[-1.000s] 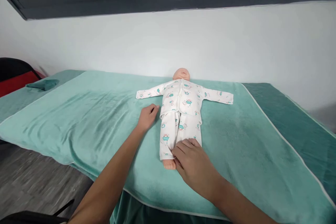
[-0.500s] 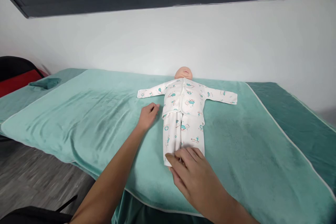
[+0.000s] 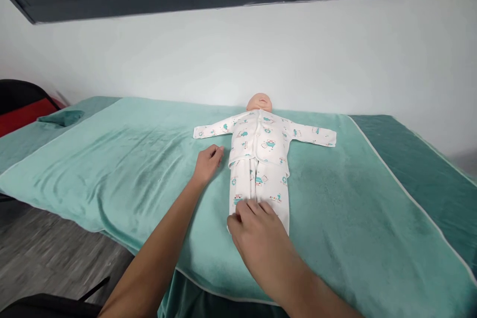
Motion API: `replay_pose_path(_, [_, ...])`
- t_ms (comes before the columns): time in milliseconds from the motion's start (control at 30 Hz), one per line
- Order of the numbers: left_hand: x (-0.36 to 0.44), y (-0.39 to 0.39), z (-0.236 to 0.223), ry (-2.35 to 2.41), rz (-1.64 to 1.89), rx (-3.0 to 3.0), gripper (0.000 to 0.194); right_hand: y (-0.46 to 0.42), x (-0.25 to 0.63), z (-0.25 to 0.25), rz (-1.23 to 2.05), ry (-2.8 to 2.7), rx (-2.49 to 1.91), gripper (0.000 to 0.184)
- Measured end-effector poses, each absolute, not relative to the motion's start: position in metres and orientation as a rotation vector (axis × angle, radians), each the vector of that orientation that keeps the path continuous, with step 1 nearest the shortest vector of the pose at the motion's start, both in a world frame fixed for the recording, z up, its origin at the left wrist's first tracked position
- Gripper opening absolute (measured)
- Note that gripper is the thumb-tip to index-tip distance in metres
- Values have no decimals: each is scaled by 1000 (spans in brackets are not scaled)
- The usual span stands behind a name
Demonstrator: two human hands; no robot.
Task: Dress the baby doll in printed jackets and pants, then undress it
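A baby doll [image 3: 260,103] lies on its back, arms spread out sideways. It wears a white printed jacket [image 3: 257,134] and matching trousers [image 3: 273,186]. Loosely curled, my left hand [image 3: 208,163] rests on the green blanket beside the doll's waist, apart from the clothes, with nothing visible in it. My right hand [image 3: 261,236] is over the lower trouser legs, its fingers closed on the left-side leg near the cuff. Both of the doll's feet are hidden behind this hand and the fabric.
The light green blanket [image 3: 346,198] covers a bed with a darker green cover [image 3: 421,174]. A white wall [image 3: 186,59] and a dark window frame [image 3: 104,2] stand behind. At far left are a red and black chair [image 3: 26,109] and a crumpled green cloth [image 3: 63,118].
My right hand has moved left across the trouser legs to the left-side cuff, covering the foot that showed earlier. My left hand has stayed beside the doll. The view has tilted slightly.
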State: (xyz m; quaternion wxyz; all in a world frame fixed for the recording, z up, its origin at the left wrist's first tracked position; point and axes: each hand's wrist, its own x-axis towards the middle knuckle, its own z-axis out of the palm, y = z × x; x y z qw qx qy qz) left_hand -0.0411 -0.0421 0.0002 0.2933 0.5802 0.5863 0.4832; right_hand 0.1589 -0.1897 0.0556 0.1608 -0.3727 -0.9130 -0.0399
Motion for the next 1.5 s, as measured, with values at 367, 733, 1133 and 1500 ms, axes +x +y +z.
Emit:
replay_pose_path(367, [-42, -41, 3, 1577, 1281, 1533, 34, -191, 153, 55, 6, -2731, -861, 10])
replay_pose_path(733, [-44, -40, 1, 1556, 1286, 1514, 34, -201, 198, 44, 449, -2472, -1139, 13])
replay_pose_path(1133, [-43, -40, 1, 1548, 1288, 1503, 35, -204, 227, 44, 298, -2286, -1090, 30])
replay_pose_path(1500, [-43, -42, 0, 1543, 1291, 1500, 35, -213, 253, 44, 681, -2225, -1180, 11])
